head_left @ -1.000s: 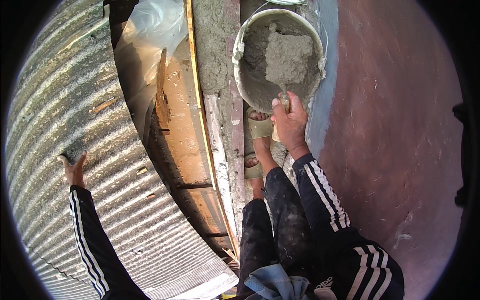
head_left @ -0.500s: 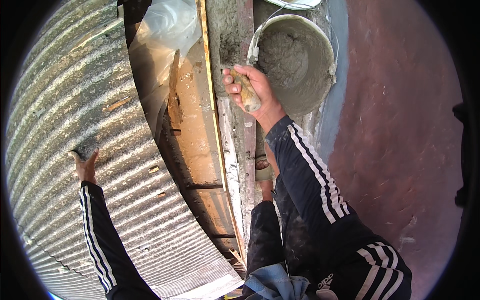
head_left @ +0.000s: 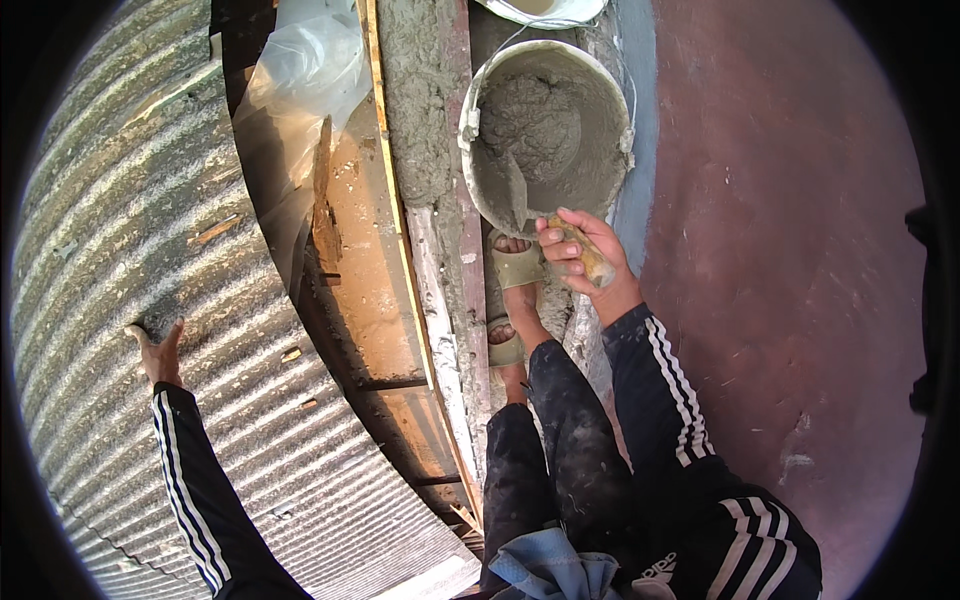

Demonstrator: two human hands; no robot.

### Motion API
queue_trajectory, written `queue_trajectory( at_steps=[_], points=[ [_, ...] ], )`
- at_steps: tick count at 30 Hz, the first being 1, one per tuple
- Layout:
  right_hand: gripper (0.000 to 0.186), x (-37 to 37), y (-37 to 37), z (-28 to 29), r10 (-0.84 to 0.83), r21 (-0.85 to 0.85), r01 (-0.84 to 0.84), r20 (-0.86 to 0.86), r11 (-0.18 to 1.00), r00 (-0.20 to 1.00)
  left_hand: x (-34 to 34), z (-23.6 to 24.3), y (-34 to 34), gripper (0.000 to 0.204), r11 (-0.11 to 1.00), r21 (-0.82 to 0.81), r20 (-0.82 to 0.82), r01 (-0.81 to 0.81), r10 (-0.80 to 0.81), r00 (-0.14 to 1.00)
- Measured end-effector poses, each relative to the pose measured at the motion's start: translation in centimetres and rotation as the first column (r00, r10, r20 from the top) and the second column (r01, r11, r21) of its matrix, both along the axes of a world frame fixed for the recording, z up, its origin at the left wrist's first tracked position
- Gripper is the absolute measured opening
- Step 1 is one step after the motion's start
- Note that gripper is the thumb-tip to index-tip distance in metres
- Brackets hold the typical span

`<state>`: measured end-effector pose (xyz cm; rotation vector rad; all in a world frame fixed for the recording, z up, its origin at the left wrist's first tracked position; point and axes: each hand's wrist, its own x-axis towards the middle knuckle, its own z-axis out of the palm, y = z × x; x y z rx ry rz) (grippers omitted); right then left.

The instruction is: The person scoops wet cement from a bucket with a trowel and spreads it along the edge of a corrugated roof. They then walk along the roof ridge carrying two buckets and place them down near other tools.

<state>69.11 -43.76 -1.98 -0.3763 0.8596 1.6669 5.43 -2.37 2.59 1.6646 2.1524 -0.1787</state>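
Wrapped round the worn wooden handle of a trowel (head_left: pixel 516 192), my right hand (head_left: pixel 590 255) is at the near rim of a white bucket (head_left: pixel 612 178). The trowel's blade reaches inside, against the bucket's near left wall. Wet grey mortar (head_left: pixel 540 120) lies in the bucket. Off to the left, my left hand (head_left: pixel 160 357) rests on a corrugated roofing sheet (head_left: pixel 230 330), thumb and fingers spread, holding nothing. Between the bucket and a thin wooden batten (head_left: pixel 385 130) runs a band of grey mortar (head_left: pixel 418 135) on the wall top.
My sandalled feet (head_left: pixel 512 262) stand on a narrow ledge just below the bucket. A reddish-brown wall (head_left: pixel 780 250) bounds the right side. Clear plastic sheeting (head_left: pixel 315 65) hangs in the gap beside the roofing. Another white bucket (head_left: pixel 545 12) shows at the far edge.
My right hand has moved from above the mortar band to the bucket's near right side, and the trowel blade now shows inside the bucket. My left hand stays on the roofing sheet.
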Motion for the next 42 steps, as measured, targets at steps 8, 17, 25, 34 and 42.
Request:
queue_trajectory(
  at_steps=[8, 17, 25, 34, 42],
  points=[
    [0.018, 3.1, 3.6, -9.8, 0.533, -0.477, -0.294, 0.509, 0.828, 0.675, 0.5, 0.5, 0.1, 0.125, 1.0, -0.012, 0.006, -0.029, 0.029, 1.0],
    [0.018, 1.3, 5.4, -11.7, 0.691, -0.704, -0.041, 0.683, 0.709, 0.235, -0.5, 0.0, 0.4, 0.126, 0.999, -0.003, 0.051, 0.045, -0.045, 0.998],
    [0.023, -0.3, 6.6, -13.1, 0.629, -0.639, 0.067, 0.767, 0.766, 0.127, -0.7, 0.3, 0.6, 0.128, 1.0, -0.02, 0.058, 0.009, -0.008, 0.998],
    [0.015, -2.9, 5.7, -9.5, 0.537, -0.536, 0.122, 0.843, 0.835, 0.027, -1.0, -0.2, 0.6, 0.126, 0.999, -0.032, 0.08, 0.008, -0.005, 0.997],
    [0.033, -4.8, 2.3, -5.5, 0.606, -0.589, 0.148, 0.781, 0.795, -0.148, 1.2, 0.9, -0.3, 0.125, 1.0, -0.002, -0.017, 0.016, -0.016, 1.0]
  ],
)
